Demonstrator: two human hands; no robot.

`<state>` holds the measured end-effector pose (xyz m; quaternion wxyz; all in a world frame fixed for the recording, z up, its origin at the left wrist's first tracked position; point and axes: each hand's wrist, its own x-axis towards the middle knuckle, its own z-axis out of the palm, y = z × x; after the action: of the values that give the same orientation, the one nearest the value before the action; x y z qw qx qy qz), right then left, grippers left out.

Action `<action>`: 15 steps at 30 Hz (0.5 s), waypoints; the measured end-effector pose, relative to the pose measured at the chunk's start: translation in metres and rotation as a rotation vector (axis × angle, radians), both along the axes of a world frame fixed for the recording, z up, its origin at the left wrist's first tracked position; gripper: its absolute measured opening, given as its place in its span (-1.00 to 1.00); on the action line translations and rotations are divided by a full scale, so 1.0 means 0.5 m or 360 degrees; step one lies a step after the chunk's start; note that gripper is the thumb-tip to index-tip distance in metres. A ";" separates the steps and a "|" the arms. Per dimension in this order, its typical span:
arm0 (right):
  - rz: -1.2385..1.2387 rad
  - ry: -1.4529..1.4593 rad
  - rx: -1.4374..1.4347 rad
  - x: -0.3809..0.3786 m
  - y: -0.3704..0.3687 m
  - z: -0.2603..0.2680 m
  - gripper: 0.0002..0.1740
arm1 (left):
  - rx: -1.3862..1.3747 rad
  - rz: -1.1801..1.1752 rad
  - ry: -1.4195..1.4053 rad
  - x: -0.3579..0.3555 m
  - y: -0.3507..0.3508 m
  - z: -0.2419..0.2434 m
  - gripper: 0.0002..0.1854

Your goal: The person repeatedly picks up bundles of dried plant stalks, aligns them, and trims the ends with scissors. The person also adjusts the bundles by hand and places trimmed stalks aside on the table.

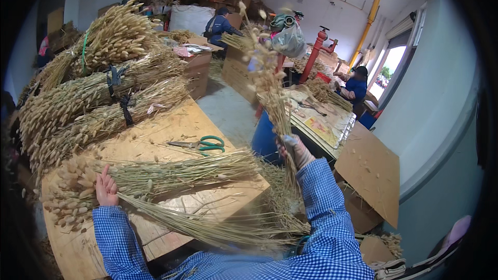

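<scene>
My right hand (296,151), its fingers partly covered in pale wrapping, grips a bunch of dried bunny-tail grass (270,85) held upright, heads up and slightly blurred. Over the wooden table's left part, my left hand (106,189) is closed around a second bunch of dried grass (186,217). Its stems run right, past the table's front edge, and its fluffy heads (72,210) lie left of the hand. Just beyond it a loose pile of stems (183,173) rests on the plywood tabletop (171,128). Scissors with green handles (212,144) lie beyond that pile.
Large tied bundles of dried grass (97,81) are stacked at the table's back left. Right of the table are a blue barrel (265,136), a board-topped worktable (319,116) and a cardboard sheet (369,175). A red standpipe (313,56) rises behind. Two people in blue work farther off.
</scene>
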<state>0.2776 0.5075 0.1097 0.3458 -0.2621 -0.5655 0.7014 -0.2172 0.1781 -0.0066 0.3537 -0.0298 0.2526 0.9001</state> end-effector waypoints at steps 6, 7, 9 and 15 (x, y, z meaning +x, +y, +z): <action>0.0815 0.0502 -0.0584 0.004 -0.081 -0.087 -0.43 | 0.0051 -0.0029 0.0127 0.071 -0.062 0.048 -0.52; 0.0803 0.0523 -0.0611 0.004 -0.087 -0.100 -0.44 | 0.0091 -0.0040 0.0139 0.084 -0.072 0.050 -0.53; 0.0938 0.0633 -0.0664 0.000 -0.095 -0.122 -0.45 | 0.0053 -0.0034 0.0196 0.106 -0.094 0.051 -0.55; 0.0976 0.0740 -0.0809 0.000 -0.113 -0.153 -0.44 | 0.0098 -0.0013 0.0265 0.157 -0.146 0.038 -0.55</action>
<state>0.2778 0.4510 0.0332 0.1648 0.0052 -0.3343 0.9279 -0.1385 0.1053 0.0122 0.3359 0.0569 0.2535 0.9053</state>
